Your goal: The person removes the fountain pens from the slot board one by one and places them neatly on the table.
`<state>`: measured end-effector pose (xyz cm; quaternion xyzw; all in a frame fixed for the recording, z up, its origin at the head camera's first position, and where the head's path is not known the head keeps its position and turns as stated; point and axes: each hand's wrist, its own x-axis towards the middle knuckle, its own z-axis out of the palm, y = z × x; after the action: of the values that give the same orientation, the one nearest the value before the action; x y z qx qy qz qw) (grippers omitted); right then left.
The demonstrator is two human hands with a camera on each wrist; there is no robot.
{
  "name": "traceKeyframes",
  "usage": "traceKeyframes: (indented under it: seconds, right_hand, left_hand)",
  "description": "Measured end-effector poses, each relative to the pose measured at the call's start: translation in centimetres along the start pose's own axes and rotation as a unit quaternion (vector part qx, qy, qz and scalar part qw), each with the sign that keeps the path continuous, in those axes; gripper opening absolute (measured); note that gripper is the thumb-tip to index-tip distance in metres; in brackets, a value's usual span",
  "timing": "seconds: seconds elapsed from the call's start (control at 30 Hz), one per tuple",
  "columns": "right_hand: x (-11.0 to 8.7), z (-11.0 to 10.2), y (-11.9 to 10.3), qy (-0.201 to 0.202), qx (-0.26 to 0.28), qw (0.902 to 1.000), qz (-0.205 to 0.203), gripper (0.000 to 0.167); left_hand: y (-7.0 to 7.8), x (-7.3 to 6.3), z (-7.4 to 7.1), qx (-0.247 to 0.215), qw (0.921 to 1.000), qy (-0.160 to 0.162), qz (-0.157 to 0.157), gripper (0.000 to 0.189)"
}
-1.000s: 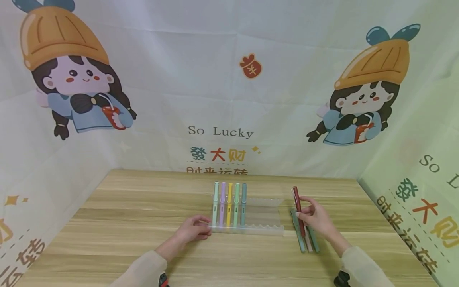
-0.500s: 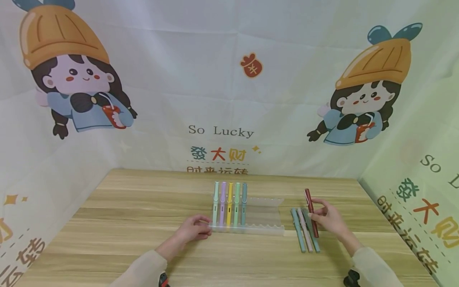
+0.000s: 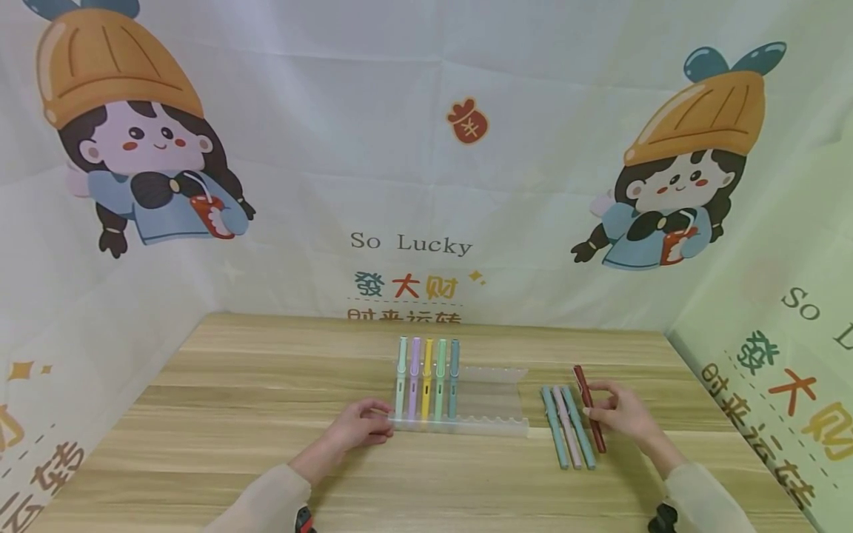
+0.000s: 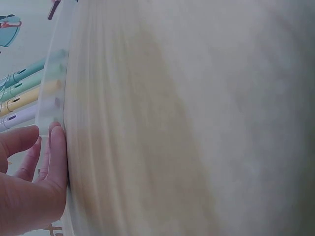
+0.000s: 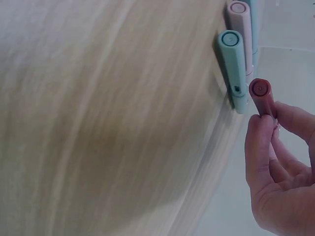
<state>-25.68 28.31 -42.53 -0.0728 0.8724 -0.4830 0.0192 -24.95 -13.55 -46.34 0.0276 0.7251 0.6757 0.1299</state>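
Observation:
My right hand [image 3: 625, 411] pinches a dark red capped pen [image 3: 590, 407] between thumb and fingers, just right of three pens on the table. Those three lie side by side: a blue-green pen [image 3: 554, 429], a pale pink pen [image 3: 568, 429] and a grey-green pen [image 3: 580, 429]. In the right wrist view, the red pen [image 5: 265, 101] points its round end at the camera, near the green pen [image 5: 233, 61]. My left hand [image 3: 360, 423] touches the left front corner of a clear pen rack [image 3: 493, 427]. Its fingers [image 4: 58, 152] lie nearly straight against the rack's end.
Several pens stand in the rack's left slots, among them a yellow pen [image 3: 427, 381] and a lilac pen [image 3: 415, 381]. Notches on the rack's right half hold no pens. Behind the wooden table [image 3: 266, 385] hangs a printed cloth [image 3: 320, 148].
My right hand has carried the red pen rightward from over the three pens and lowered it beside them. My left hand and the rack have stayed in place.

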Motion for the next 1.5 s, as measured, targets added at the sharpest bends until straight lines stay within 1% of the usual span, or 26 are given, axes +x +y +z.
traceKeyframes:
  seconds: [0.17,0.33,0.47,0.7,0.87,1.03,1.27,1.4,1.5]
  right_hand:
    - [-0.1,0.1,0.6,-0.028,0.004,0.9995,0.013,0.046]
    - [-0.3,0.1,0.9,-0.041,0.002,0.999,0.015,0.046]
    - [-0.4,0.1,0.9,-0.042,-0.009,0.999,0.014,0.045]
    - [-0.7,0.2,1.1,-0.041,-0.031,0.9979,0.039,0.043]
    - [-0.7,0.2,1.2,-0.044,-0.043,0.997,0.046,0.042]
    - [-0.7,0.3,1.1,-0.048,-0.048,0.9964,0.051,0.043]
    - [-0.6,0.5,1.3,-0.04,-0.053,0.9955,0.067,0.04]
    - [-0.6,0.6,1.0,-0.035,-0.056,0.9956,0.066,0.036]
    - [-0.6,0.5,1.1,-0.038,-0.047,0.9965,0.058,0.035]
  left_hand:
    - [0.0,0.0,0.0,0.001,1.0,-0.001,0.0,0.027]
    - [0.0,0.0,0.0,0.005,1.0,0.001,-0.004,0.027]
    - [0.0,0.0,0.0,0.006,1.0,0.0,-0.003,0.028]
    - [0.0,0.0,0.1,0.005,1.0,-0.002,0.0,0.027]
    - [0.1,0.0,0.0,0.004,1.0,0.0,0.0,0.027]
    - [0.0,0.0,0.0,0.002,1.0,0.002,0.0,0.028]
    - [0.1,-0.1,0.0,0.002,1.0,0.0,0.003,0.028]
    - [0.1,-0.1,0.0,0.002,1.0,0.0,0.003,0.027]
    - [0.1,-0.1,0.0,0.002,1.0,0.001,0.001,0.027]
